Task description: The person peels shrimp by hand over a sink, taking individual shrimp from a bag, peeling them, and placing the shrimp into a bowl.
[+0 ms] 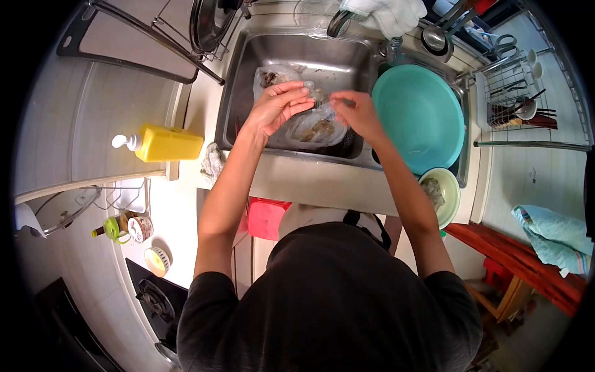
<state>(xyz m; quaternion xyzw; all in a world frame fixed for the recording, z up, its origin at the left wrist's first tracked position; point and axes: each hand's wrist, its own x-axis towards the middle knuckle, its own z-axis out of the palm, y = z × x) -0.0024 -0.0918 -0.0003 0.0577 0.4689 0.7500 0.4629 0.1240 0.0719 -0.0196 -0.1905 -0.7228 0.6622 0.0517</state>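
Note:
Over the steel sink, my left hand has its fingers pinched on a small, pale, translucent piece that I cannot make out. Just right of it, my right hand is closed, with thumb and index finger near the same spot; what it holds, if anything, is too small to name. Below the hands in the sink lies a clear plastic bag with brownish contents. Another plastic bag with dark bits sits behind my left hand. A green bowl at the right counter edge holds greyish pieces.
A large turquoise basin fills the right sink compartment. The faucet and a white cloth are at the back. A yellow pump bottle and a crumpled cloth are at the left; a dish rack stands right.

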